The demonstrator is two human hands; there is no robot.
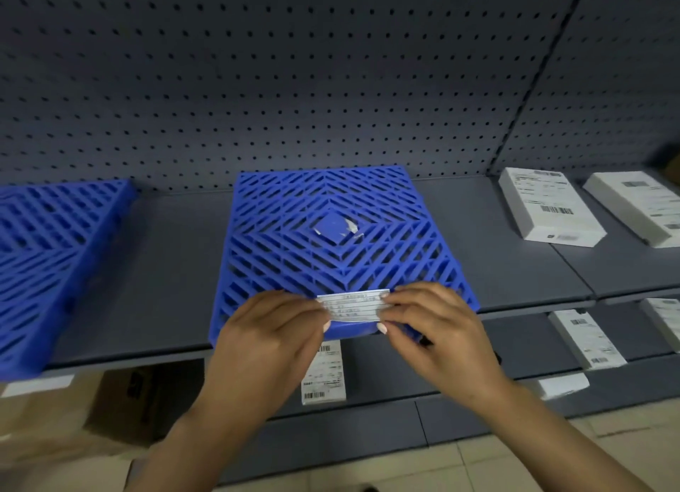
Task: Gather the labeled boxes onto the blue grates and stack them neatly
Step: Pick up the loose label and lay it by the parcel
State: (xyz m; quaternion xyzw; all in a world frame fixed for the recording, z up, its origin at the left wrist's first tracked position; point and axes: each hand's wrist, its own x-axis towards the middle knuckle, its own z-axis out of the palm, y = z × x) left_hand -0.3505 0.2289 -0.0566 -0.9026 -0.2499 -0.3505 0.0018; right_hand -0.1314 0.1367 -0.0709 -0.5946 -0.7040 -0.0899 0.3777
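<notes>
Left hand (272, 329) and right hand (438, 326) each pinch one end of a lined paper label (353, 305) at the front edge of the centre blue grate (331, 234).

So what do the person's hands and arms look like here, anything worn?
Both forearms are bare, with no sleeves, gloves, watch or bracelets in view. The left hand and right hand show no rings that I can make out. The visible fingernails look light, possibly polished.

The grey shelf (460, 241) carries two blue grates (331, 226) (55, 256) and two white boxes (548, 204) (640, 206).
</notes>
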